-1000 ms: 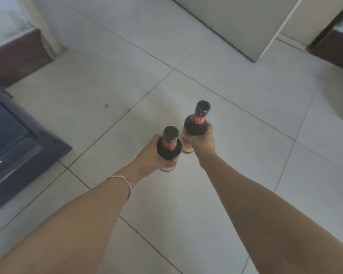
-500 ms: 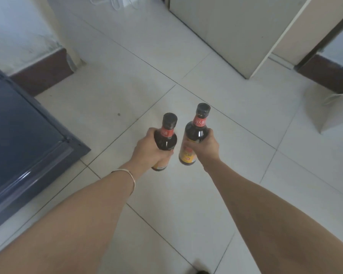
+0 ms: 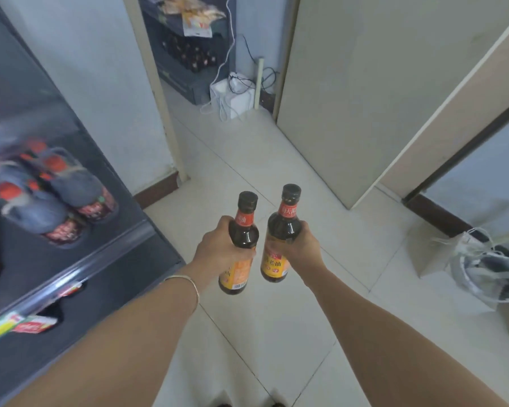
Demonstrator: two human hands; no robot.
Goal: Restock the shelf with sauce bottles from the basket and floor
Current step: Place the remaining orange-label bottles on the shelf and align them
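I hold two dark sauce bottles with black caps, red neck bands and orange labels, upright and side by side over the tiled floor. My left hand grips the left sauce bottle round its body. My right hand grips the right sauce bottle the same way. The two bottles stand almost touching. A dark grey shelf stands at my left, with several large red-capped bottles lying blurred on its upper level.
A doorway straight ahead opens onto a second dark shelf with small bottles, a white box with cables on the floor, and an open door. White bags sit on the floor at right. Packets lie on the lower shelf.
My view has lifted and swung toward the shelf, which now fills the left side with its bottles showing. Both bottles have come more upright in my hands; the doorway has come into view.
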